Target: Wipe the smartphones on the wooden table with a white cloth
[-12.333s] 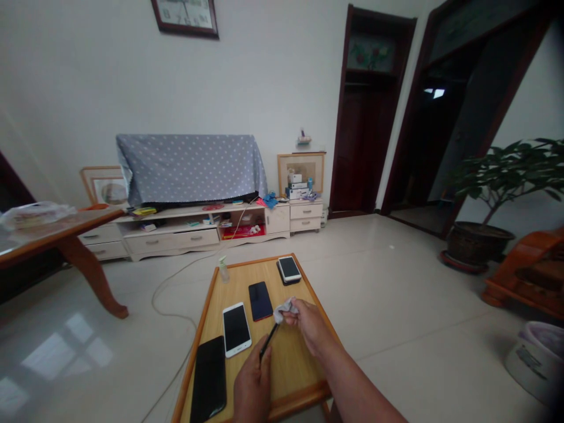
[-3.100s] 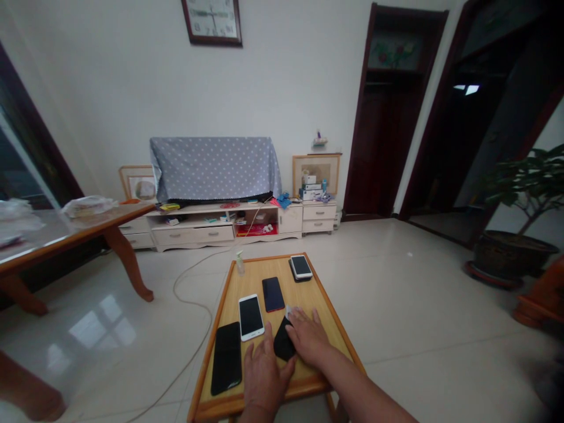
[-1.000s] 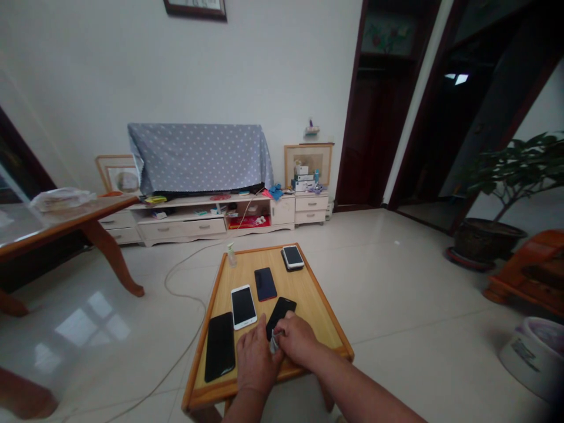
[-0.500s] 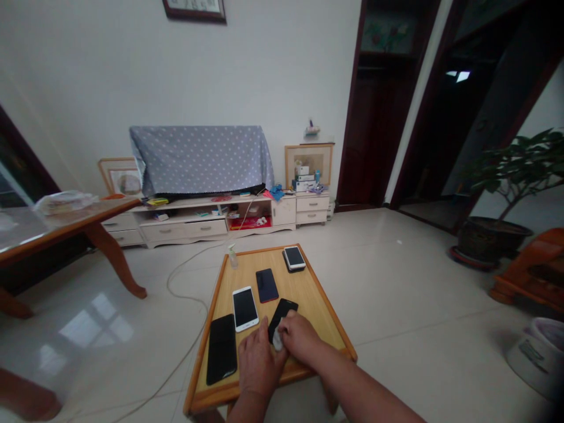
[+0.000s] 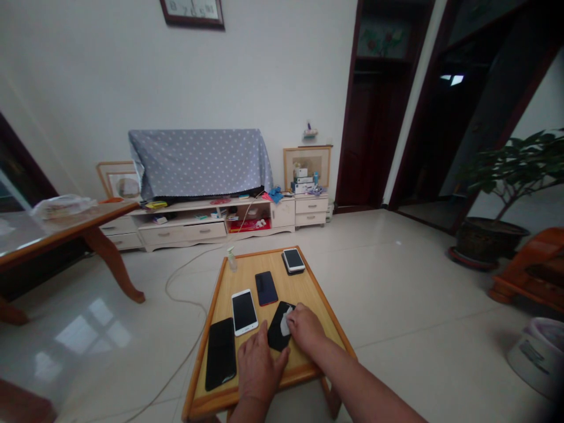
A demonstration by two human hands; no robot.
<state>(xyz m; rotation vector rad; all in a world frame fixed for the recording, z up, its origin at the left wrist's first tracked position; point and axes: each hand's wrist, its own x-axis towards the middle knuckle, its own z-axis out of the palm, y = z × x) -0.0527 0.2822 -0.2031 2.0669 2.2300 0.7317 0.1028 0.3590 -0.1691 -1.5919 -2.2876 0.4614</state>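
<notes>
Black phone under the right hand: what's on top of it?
A white cloth on the black phone, held by the right hand; the screen beneath the cloth cannot be seen.

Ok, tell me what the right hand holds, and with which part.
The right hand holds a white cloth under its fingers, on a black phone.
</notes>
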